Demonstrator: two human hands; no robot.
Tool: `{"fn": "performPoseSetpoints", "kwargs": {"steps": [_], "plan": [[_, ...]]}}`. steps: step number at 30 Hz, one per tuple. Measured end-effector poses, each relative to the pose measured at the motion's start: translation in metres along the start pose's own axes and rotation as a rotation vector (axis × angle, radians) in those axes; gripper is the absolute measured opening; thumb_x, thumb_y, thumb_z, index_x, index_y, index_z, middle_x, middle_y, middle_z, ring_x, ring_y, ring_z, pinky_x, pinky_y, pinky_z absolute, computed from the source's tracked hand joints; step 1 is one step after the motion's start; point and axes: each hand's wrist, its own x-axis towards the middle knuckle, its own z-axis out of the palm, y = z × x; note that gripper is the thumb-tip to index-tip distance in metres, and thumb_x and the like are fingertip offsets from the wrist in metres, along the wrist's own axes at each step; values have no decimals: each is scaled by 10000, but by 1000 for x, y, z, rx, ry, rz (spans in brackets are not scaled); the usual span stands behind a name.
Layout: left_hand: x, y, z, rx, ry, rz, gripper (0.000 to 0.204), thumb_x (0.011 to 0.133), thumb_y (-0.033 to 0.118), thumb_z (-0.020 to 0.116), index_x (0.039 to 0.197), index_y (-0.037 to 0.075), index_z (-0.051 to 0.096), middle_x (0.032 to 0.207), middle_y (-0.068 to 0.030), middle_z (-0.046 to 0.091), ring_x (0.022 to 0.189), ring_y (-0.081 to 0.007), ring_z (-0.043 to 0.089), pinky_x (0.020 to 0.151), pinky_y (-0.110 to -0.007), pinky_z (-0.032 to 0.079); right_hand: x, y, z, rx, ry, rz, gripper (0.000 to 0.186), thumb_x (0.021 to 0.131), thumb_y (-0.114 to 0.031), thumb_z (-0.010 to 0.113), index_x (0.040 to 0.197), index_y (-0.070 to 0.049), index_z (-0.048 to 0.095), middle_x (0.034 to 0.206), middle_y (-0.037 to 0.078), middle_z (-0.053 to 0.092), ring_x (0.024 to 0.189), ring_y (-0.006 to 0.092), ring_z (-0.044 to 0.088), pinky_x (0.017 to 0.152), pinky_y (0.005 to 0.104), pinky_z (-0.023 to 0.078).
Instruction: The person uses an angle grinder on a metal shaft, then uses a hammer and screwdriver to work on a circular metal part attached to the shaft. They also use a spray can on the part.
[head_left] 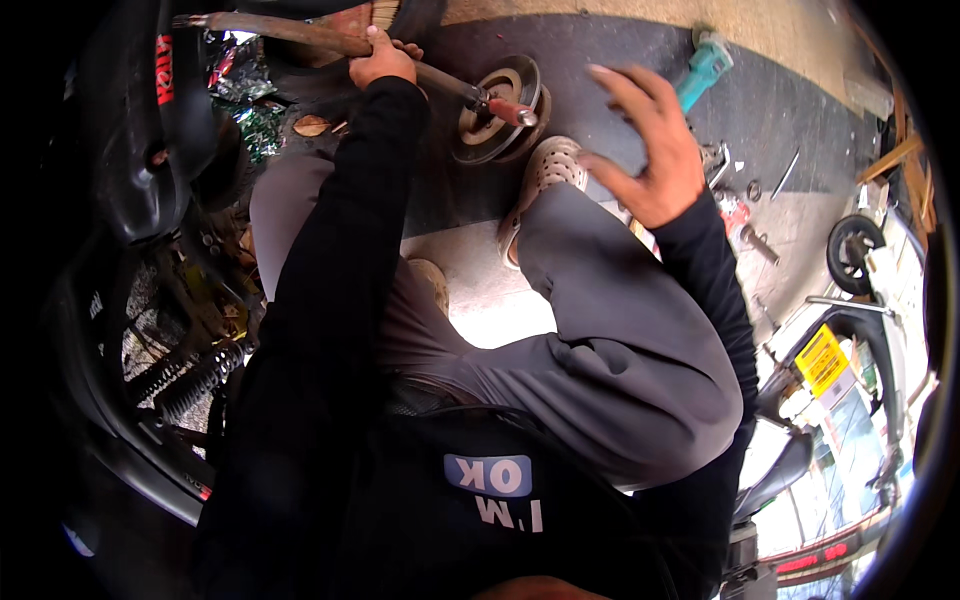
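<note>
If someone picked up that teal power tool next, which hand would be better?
Probably the right hand: it's open, looks empty and appears nearer the teal power tool. The left hand is farther away and busy gripping a long brown stick.

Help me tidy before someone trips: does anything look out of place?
Yes: crumpled, shiny tinsel-like material and what looks like a dry brown leaf lie left of the left sleeve, odd because they resemble stray litter in a work area.

Tinsel can be spotted at 10 o'clock, wood scraps around 2:30, probably a kinda washed-out motorbike near 4.
</note>
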Motion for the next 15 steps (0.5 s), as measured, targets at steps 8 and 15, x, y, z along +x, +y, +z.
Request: {"fn": "performPoseSetpoints", "kwargs": {"steps": [8, 15], "plan": [[-39, 9, 31, 134, -257, 142, 244, 1002, 250, 620, 876, 62, 529, 716, -51, 578, 626, -203, 594, 749, -400, 586, 3, 47, 43, -419, -99, -108, 237, 888, -152, 666, 1123, -145, 692, 997, 96, 657, 878, 298, 690, 753, 400, 563], [-11, 20, 74, 81, -766, -249, 327, 952, 305, 636, 705, 120, 527, 711, -72, 618, 793, -270, 653, 908, -476, 534, 5, 128, 40, -213, 161, -195, 155, 873, -133, 657, 1000, -44, 671, 948, 180, 627, 866, 394, 652, 762, 473, 533]]}}
